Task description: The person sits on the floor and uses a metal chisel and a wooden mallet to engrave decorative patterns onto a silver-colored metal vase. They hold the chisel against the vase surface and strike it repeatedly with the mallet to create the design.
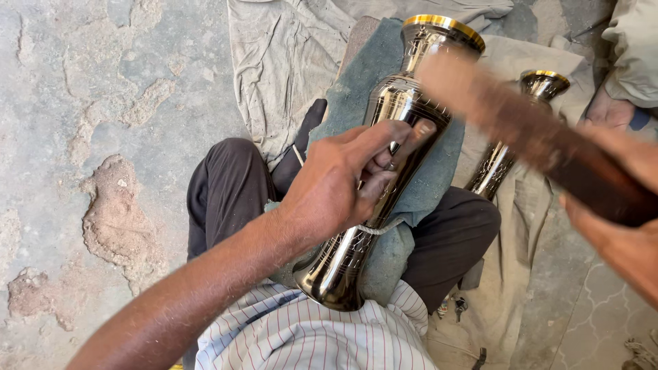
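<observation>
left hand [343,181] on dark engraved vase [384,157], right hand [617,226] gripping wooden mallet [534,137]

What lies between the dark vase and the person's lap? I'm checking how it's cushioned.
In the head view, a folded blue-green cloth lies under the vase, over the legs.

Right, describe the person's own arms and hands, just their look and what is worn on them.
Both are bare: the left hand and its forearm show no sleeve, glove, ring or watch. The right hand is blurred and cut off by the frame edge; no glove shows. A white shirt with thin stripes covers the torso.
</observation>
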{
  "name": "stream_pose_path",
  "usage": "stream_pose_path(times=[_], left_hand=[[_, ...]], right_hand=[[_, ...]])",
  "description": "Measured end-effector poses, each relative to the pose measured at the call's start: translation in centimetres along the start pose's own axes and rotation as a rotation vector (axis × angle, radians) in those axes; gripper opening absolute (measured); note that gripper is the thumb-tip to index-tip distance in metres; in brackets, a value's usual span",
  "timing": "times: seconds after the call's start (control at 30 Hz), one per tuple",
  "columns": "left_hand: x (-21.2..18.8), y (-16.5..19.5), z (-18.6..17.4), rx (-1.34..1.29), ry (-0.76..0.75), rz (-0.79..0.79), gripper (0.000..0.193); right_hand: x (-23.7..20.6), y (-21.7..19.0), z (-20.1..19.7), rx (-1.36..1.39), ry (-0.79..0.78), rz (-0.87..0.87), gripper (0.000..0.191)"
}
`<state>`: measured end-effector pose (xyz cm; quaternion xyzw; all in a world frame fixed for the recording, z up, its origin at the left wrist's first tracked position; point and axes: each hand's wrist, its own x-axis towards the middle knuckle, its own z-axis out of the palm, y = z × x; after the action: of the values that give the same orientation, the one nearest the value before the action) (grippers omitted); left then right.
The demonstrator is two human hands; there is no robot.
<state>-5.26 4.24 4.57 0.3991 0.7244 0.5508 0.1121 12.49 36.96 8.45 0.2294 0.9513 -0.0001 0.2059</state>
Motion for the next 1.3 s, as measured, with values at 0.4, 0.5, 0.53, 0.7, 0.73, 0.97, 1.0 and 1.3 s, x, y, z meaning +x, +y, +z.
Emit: stream_pose_path(times=[0.4, 0.5, 0.53, 0.7, 0.73, 0.97, 1.0, 1.3], left_hand=[[-2.2, 0.6, 2.1, -0.184, 0.252, -0.303, 0.056], [-2.7, 0.4, 2.7, -0.162, 0.284, -0.300, 0.060], [-2.8, 0.4, 2.9, -0.168, 0.295, -0.298, 0.060], [-3.0, 0.3, 3.5, -0.162, 0.322, -0.265, 0.052], [-3.0, 0.4, 3.6, -0.149, 0.331, -0.231, 0.054], [-4.3, 2.2, 3.3, -0.138, 0.292, -0.121, 0.057], [-4.2, 2.3, 3.4, -0.097, 0.238, -0.088, 0.056], [-3.7, 2.1, 5.5, -0.023, 0.178, -0.158, 0.049]], right_hand=[[2.0, -6.1, -9.7, 0.234, 0.101, -0.533, 0.066], [2.7, -6.4, -10.1, 0.272, 0.207, -0.567, 0.062], [2.7, -6.5, -10.2, 0.287, 0.229, -0.559, 0.060], [0.7, -5.9, -9.7, 0.310, 0.164, -0.444, 0.051], [0.2, -5.5, -9.4, 0.324, 0.142, -0.403, 0.049], [-1.4, -2.1, -5.6, 0.464, 0.188, -0.213, 0.038], [-1.6, -1.9, -4.9, 0.481, 0.164, -0.148, 0.037], [-6.8, 0.2, -0.4, 1.266, 0.088, -0.248, 0.044]])
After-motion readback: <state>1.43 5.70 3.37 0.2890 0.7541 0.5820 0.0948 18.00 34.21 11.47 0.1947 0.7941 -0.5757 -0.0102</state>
